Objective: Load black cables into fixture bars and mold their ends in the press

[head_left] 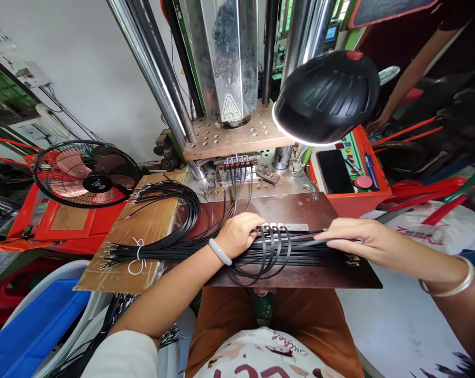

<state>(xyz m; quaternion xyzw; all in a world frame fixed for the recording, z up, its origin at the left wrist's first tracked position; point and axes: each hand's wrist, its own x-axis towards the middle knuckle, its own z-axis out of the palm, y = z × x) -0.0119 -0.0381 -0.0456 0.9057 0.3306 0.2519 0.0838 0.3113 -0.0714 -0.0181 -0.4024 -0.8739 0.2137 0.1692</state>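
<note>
A thick bundle of black cables (206, 249) lies across the brown board, with metal ends at the left and a white tie (140, 252) around it. My left hand (240, 234) is closed at the left end of a slotted metal strip (298, 227), on black cable; its fingertips are partly hidden. Several cables loop over the strip towards me. At the bundle's right end, my right hand (353, 235) pinches a thin black cable, blurred near the fingertips. Behind, a fixture (239, 163) under the press plate holds several cable ends.
The press (237, 137) rises in front with a hand-warning sign. A black lamp (327, 100) hangs at right above an orange box (363, 199) bearing a phone. Left are a fan (97, 182), cardboard (103, 275) and a blue-lined tub (36, 320). Another person's arm (422, 68) shows upper right.
</note>
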